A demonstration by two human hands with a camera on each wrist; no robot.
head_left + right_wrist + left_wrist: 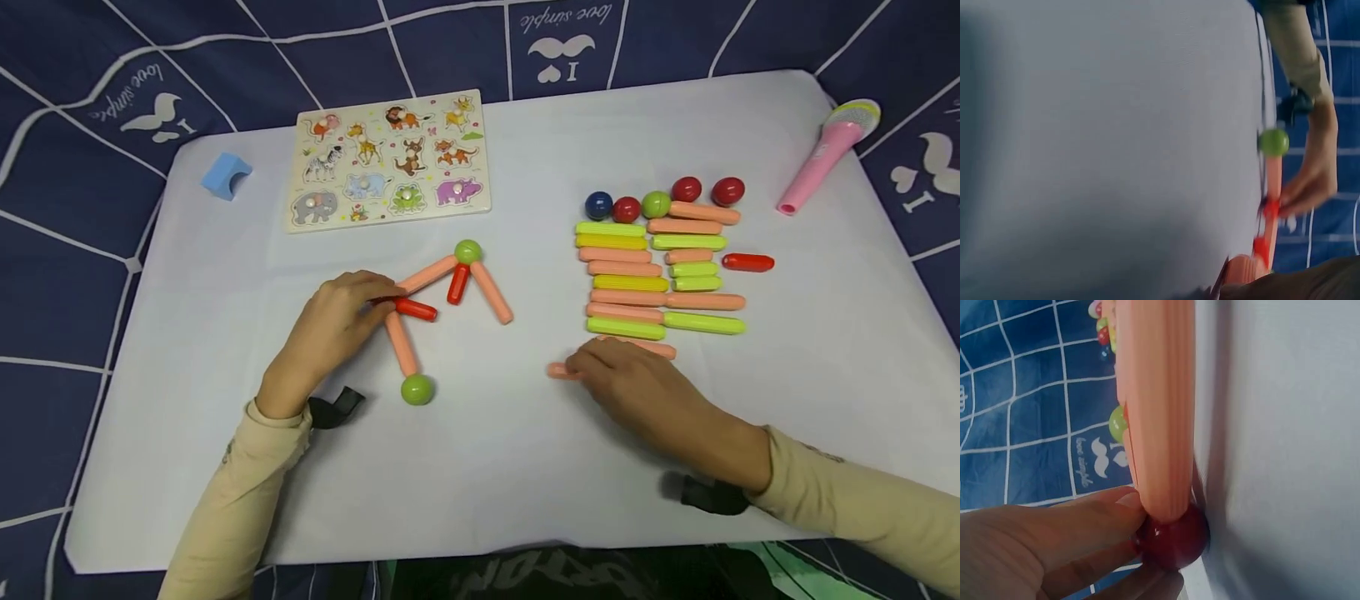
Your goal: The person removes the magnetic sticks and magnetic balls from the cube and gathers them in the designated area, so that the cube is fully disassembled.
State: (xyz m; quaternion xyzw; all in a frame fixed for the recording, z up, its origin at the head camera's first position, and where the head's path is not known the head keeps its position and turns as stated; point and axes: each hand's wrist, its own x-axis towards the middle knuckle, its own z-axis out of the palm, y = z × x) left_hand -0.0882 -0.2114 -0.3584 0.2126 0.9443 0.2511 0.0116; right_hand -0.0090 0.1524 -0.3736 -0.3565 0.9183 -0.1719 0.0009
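Two hands: left (337, 321) pinching red ball (1172, 540), right (637, 383) gripping salmon stick (561, 372).

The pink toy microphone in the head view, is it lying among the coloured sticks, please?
No, the pink toy microphone lies apart near the sheet's far right corner, away from the rows of coloured sticks.

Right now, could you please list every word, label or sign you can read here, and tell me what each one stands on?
"I love simple", upside down beside a moustache and a heart: dark blue checked cloth, repeated at top centre, left and right edge.
"love simple": the same cloth in the left wrist view.
Black shirt print: cut off, unreadable.
Animal puzzle board: pictures only.
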